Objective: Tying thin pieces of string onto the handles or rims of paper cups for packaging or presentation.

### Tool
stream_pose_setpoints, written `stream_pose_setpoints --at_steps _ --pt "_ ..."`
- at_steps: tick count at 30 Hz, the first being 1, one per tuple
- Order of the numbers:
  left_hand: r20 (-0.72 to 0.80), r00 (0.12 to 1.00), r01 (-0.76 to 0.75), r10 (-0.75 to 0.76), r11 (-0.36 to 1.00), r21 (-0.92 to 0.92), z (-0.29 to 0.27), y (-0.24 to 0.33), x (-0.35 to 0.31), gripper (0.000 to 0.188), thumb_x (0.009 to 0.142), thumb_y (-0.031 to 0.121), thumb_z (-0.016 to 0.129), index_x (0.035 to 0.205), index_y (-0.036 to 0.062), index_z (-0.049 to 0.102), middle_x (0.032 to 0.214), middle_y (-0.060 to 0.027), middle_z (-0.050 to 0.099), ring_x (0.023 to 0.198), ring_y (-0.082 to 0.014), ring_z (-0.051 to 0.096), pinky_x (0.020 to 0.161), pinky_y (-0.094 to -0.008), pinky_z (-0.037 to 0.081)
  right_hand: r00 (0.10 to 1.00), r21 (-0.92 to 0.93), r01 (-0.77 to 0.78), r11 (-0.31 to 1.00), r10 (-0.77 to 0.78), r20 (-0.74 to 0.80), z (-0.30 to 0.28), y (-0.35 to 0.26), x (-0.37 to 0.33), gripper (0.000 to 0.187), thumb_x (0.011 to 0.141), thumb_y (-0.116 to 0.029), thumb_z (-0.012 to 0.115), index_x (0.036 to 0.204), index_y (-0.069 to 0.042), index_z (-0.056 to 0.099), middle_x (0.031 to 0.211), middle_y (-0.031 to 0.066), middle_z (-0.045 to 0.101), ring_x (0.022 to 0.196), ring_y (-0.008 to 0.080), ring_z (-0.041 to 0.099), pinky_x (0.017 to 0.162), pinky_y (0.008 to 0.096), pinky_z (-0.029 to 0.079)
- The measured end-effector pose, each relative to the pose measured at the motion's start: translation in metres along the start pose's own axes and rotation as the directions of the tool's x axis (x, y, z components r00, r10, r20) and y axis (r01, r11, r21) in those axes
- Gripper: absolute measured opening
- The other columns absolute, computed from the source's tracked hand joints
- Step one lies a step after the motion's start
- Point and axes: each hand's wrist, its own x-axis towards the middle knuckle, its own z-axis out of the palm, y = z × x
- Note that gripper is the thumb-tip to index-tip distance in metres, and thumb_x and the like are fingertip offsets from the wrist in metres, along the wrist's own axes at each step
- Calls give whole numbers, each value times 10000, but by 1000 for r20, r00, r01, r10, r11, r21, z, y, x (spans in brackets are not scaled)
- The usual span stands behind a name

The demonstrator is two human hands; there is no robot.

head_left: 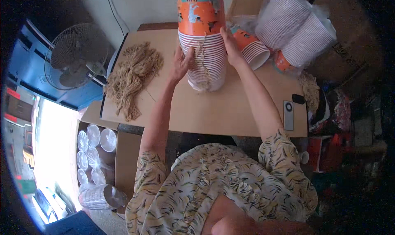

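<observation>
A tall stack of paper buckets (214, 64) stands upright at the table's far middle, white rims nested below an orange and green printed bucket wall (201, 17). Pressed to its left side is my left hand (183, 64), thumb across the rims. On the other side my right hand (231, 49) grips the stack just below the orange part. Strands of tan twine (200, 58) hang down the front of the rims, near my left thumb. A loose bundle of the same twine (138, 70) lies left of the stack. The fingers behind the stack are hidden.
At the back right, plastic-wrapped bucket stacks (306, 41) stand beside loose orange buckets (255, 54). A phone (289, 115) and a small black object (298, 98) lie near the table's right edge. A fan (76, 56) stands left. Below it, a carton (129, 161) holds wrapped buckets (108, 140).
</observation>
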Motion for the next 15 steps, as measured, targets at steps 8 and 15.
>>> stream_pose_setpoints --at_steps 8,15 --pt "-134 989 71 -68 997 23 7 13 7 543 1020 226 543 1470 -4 345 1337 -89 558 1194 -162 518 1028 -313 404 945 204 -317 926 327 -16 12 -11 14 729 948 -619 475 1386 -36 477 1366 158 542 1305 267 473 1096 359 331" --pt "-200 974 -93 106 993 70 -6 -64 -7 638 1002 333 560 1503 9 337 1292 -190 614 1185 -231 585 1012 -354 443 936 -60 -321 945 326 135 20 42 -9 692 1000 -537 438 1471 -31 404 1488 119 449 1370 196 409 1125 326 313"
